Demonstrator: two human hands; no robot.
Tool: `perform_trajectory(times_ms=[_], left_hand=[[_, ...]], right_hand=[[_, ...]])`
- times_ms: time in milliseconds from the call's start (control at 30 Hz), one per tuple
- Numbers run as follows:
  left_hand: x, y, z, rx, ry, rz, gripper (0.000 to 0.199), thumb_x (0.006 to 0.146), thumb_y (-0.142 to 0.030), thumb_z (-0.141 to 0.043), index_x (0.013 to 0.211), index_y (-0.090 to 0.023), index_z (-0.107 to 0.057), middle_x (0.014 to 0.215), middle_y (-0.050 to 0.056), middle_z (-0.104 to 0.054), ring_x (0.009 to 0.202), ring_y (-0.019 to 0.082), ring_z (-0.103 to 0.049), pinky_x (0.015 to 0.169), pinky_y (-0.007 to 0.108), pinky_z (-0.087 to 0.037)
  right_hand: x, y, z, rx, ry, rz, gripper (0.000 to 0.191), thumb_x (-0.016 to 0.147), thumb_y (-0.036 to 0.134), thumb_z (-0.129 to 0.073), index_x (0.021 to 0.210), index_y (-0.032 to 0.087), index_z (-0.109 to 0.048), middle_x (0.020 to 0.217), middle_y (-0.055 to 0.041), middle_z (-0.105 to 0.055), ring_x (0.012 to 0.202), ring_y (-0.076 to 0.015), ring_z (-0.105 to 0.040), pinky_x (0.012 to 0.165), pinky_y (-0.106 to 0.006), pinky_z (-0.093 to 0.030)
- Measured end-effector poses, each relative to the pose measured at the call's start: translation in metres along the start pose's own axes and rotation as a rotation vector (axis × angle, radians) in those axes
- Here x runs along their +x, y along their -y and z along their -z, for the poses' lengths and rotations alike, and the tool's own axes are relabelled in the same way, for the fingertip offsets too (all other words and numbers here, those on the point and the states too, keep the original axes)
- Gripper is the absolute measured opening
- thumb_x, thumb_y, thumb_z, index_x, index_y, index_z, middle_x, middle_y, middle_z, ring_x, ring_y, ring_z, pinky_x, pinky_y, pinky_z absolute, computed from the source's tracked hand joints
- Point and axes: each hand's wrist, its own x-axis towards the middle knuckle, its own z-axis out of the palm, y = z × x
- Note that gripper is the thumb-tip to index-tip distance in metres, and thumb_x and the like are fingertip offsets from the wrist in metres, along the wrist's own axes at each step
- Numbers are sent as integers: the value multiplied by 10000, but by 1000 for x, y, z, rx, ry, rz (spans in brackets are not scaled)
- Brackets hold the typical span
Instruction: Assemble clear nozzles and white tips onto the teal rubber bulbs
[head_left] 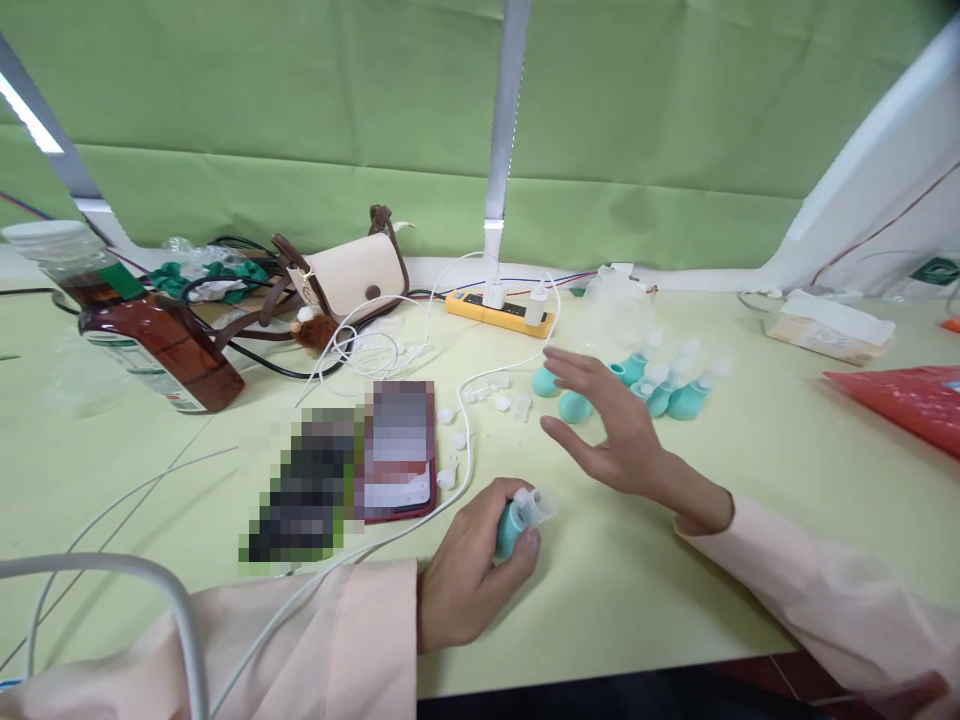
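Observation:
Near the table's front edge, my left hand (472, 570) wraps round a teal rubber squeeze bulb (510, 530) with a clear plastic nozzle (535, 506) at its upper end. The palm and fingers hide much of the bulb. My right hand (619, 430) hovers over the table with fingers spread and nothing held. Just beyond its fingertips lie two loose teal bulbs, a nearer one (575, 407) and a farther one (545, 381). Behind that hand, several teal bulbs with pale nozzles (686, 400) are grouped together. Small clear plastic parts (503, 402) are scattered left of the loose bulbs.
Two pixelated phone-like items lie left of centre, one a red-edged phone (397, 490). A white cable (469, 440) runs past them from a yellow power strip (499, 315). Farther left are a brown bottle (161, 340) and a cream handbag (352, 275). Red plastic packaging (915, 405) lies at right.

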Motion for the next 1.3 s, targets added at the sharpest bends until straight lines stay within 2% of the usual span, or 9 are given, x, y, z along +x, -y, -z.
perform_trajectory(times_ms=[133, 300, 533, 700, 833, 1067, 1167, 1233, 1300], left_hand=[[-2, 0, -1, -23, -2, 22, 283, 827, -196, -379, 1108, -195, -347, 806, 20, -516, 696, 154, -476, 640, 262, -377], [-2, -2, 1, -24, 8, 42, 224, 830, -246, -394, 1049, -199, -406, 800, 11, -529, 694, 149, -483, 636, 250, -380], [1, -2, 1, -40, 3, 55, 178, 829, -241, -412, 998, -192, -437, 816, 10, -530, 717, 141, -480, 667, 241, -379], [1, -3, 1, -68, -4, 73, 179, 833, -251, -405, 998, -193, -440, 816, 11, -532, 717, 144, -481, 667, 245, -378], [2, -3, 0, -122, -11, 115, 181, 843, -266, -396, 1008, -195, -421, 764, -4, -533, 682, 135, -479, 636, 236, -370], [3, 0, -1, -154, -42, 121, 196, 836, -269, -418, 1015, -191, -438, 745, -6, -536, 671, 130, -471, 633, 231, -371], [3, 1, 0, -170, -75, 126, 197, 828, -267, -442, 1008, -191, -466, 753, -7, -551, 658, 123, -474, 623, 219, -377], [3, 2, 0, -172, -107, 128, 189, 813, -260, -471, 989, -193, -497, 776, -6, -569, 668, 122, -486, 623, 212, -381], [2, 2, 0, -176, -131, 138, 197, 800, -267, -494, 982, -195, -519, 789, -5, -586, 681, 127, -504, 620, 211, -389]], right_hand=[[7, -12, -28, -368, 262, 78, 465, 827, 185, -361, 1278, 115, -274, 1391, -178, -124, 1282, -293, -94, 951, -561, -207], [0, -20, -45, -610, 492, 104, 425, 827, 128, -317, 1249, 71, -330, 1307, -196, -331, 1242, -285, -225, 928, -642, -6], [-3, -24, -46, -583, 513, 85, 390, 832, 147, -349, 1216, 88, -389, 1001, -130, -586, 991, -235, -473, 953, -546, -78], [-4, -28, -57, -530, 444, 39, 336, 857, 155, -317, 1170, 103, -427, 1124, -160, -521, 968, -277, -452, 830, -517, -211], [-5, -34, -63, -480, 418, 61, 291, 855, 90, -304, 1064, 122, -503, 1008, -121, -585, 964, -244, -457, 830, -484, -208], [-4, -31, -54, -305, 244, 59, 196, 844, 245, -427, 931, 151, -575, 841, -70, -610, 838, -174, -519, 831, -428, -300], [2, -17, -33, 119, 82, -59, 193, 781, 275, -526, 897, 132, -586, 767, -64, -599, 720, -139, -539, 702, -328, -426], [9, -5, -11, 468, 109, -204, 174, 739, 271, -579, 860, 148, -602, 726, -46, -594, 662, -128, -543, 598, -280, -458], [17, 7, 12, 683, 272, -307, 162, 687, 263, -630, 820, 171, -622, 705, -28, -604, 634, -128, -551, 556, -266, -468]])
